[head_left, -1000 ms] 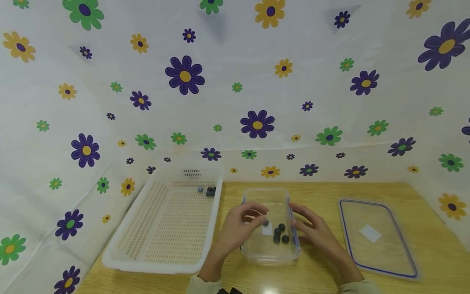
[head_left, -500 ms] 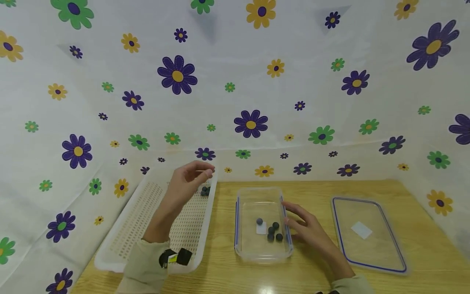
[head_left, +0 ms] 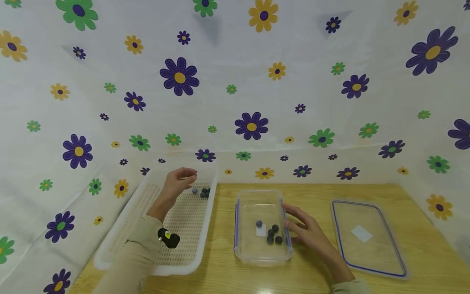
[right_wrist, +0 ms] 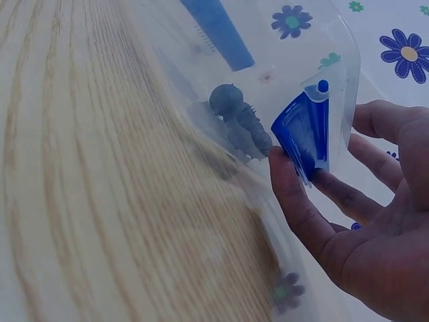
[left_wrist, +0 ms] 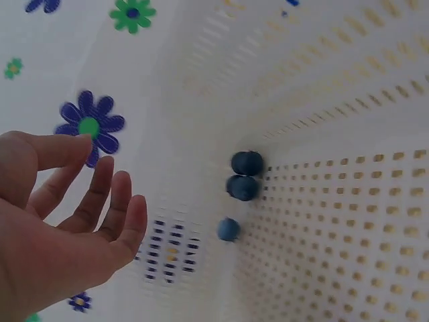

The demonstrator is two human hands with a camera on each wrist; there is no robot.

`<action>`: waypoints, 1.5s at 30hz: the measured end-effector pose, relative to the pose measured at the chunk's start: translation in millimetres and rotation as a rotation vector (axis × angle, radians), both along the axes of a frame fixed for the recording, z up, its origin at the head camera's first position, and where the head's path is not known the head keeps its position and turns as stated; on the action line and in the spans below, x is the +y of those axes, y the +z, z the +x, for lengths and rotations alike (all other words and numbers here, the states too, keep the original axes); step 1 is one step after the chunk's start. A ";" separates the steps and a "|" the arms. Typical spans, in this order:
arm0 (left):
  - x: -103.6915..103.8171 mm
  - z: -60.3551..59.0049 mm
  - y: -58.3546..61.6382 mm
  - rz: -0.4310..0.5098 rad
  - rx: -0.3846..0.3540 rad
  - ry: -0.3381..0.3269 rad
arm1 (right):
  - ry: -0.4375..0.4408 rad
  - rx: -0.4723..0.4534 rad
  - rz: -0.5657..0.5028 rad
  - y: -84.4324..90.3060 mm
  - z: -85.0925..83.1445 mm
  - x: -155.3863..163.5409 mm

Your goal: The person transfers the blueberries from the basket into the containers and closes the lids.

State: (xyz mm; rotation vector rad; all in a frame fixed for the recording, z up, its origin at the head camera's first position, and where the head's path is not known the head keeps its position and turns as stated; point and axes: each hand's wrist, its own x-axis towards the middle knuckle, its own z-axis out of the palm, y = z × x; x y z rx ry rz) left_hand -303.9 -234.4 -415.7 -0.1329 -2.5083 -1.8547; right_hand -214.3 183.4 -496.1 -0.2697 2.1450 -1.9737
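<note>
On my head feed, the dark berries lie in two places. Five are in the clear container [head_left: 261, 255]: a group of four [head_left: 271, 233] toward four o'clock inside it, and a paler berry [head_left: 259, 223] at ten o'clock from them, by a white square [head_left: 261, 231]. The others sit in the white basket [head_left: 185, 220], near its one o'clock corner: a tight cluster [head_left: 205, 193] with a bluish berry [head_left: 194, 190] apart from it at nine o'clock.

My left wrist feed shows the left hand [head_left: 176, 183] above the basket, at ten o'clock from that bluish berry, its fingers loosely bent, thumb spread from them, and I see nothing in its hold. The right hand [head_left: 306, 230] is at three o'clock of the container, fingers spread and fairly relaxed; they rest against that side, by the blue clip [right_wrist: 305, 137].

The basket stands at nine o'clock of the container, and the lid [head_left: 382, 249] lies flat at three o'clock, blue-edged, all on the wood-grain tabletop [head_left: 293, 281]. A flower-printed cloth [head_left: 216, 102] hangs at twelve o'clock.
</note>
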 end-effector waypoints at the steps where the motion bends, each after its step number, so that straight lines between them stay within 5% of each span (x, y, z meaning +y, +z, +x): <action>1: -3.4 -2.0 -4.1 0.019 -0.023 0.006 | -0.001 -0.001 0.002 -0.5 -0.2 -1.0; 5: -14.4 -10.2 -18.9 0.053 -0.108 0.059 | 0.004 0.003 0.009 -1.4 -1.0 -4.5; 14: -15.5 -20.7 -47.2 -0.036 -0.195 0.244 | 0.018 0.006 -0.003 1.0 0.6 -4.9; 25: -11.4 -18.3 -66.2 -0.218 -0.221 0.252 | 0.000 -0.015 0.005 -1.9 6.9 -5.5; 35: -12.7 -21.2 -69.7 -0.258 -0.231 0.239 | 0.007 -0.011 0.004 -2.7 7.3 -4.2; 45: -11.9 -31.2 -62.2 -0.073 -0.236 0.212 | 0.008 0.009 0.030 -2.5 -0.7 -1.1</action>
